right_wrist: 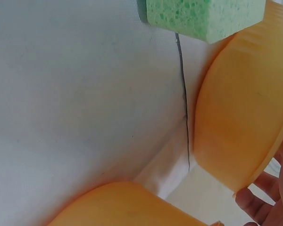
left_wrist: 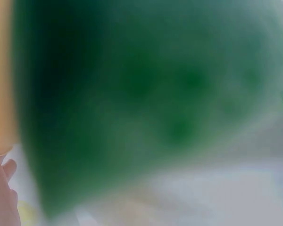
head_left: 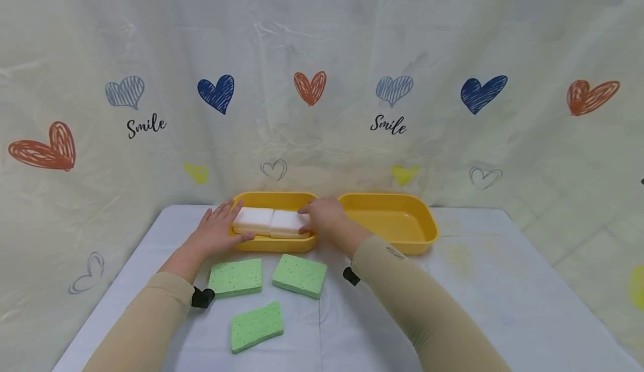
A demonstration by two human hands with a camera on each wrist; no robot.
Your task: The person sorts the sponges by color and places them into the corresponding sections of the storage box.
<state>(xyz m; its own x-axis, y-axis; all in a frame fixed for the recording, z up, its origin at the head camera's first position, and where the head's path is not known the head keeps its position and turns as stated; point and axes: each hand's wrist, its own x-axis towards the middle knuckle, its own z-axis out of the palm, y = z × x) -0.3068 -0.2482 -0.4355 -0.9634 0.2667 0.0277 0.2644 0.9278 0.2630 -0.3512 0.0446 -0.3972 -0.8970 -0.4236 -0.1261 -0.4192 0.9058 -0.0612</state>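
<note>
Two white sponge-like blocks (head_left: 253,221) lie side by side in the left yellow tray (head_left: 282,245). My left hand (head_left: 218,228) rests at the tray's left end, fingers spread along the rim and thumb at the front side. At the opposite end, my right hand (head_left: 324,217) grips the rim, with its thumb and a finger reaching inside beside the right-hand block. Bent fingertips (right_wrist: 247,202) touch the tray's rim in the right wrist view. A blurred green sponge (left_wrist: 146,94) fills most of the left wrist view, hiding nearly all of the left hand.
On the white-covered table, three green sponges (head_left: 236,278) lie in front of the left tray. A second yellow tray (head_left: 389,221), with nothing seen in it, stands to the right. Behind both trays hangs a pale curtain (head_left: 347,142) printed with hearts.
</note>
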